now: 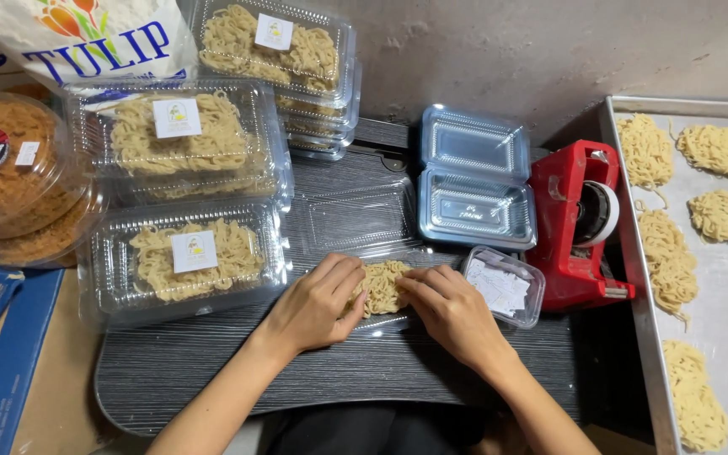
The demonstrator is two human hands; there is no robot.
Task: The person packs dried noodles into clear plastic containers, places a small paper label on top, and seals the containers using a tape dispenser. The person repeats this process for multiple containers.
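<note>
Seen from above, two bare hands meet over a dark wood-grain tabletop [212,379]. The left hand [313,303] and right hand [452,312] are cupped from either side around a pale yellow noodle nest [381,285], fingers curled against it and pressing in, so both hands are closed on it rather than spread. The nest sits in an open clear plastic tray [355,215], whose lid lies flat just beyond the fingertips. The noodles look dry, light and brittle, likely to crumble if squeezed hard; the safest hold appears to be gentle pressure on the outer edges. Beyond the right hand lie an empty open clamshell box [475,177], a small tub of paper labels [505,286] and a red tape dispenser [579,223]. Far to the right, a metal tray [634,253] holds loose nests. Left of the left hand, labelled filled boxes [183,257] are stacked.
</note>
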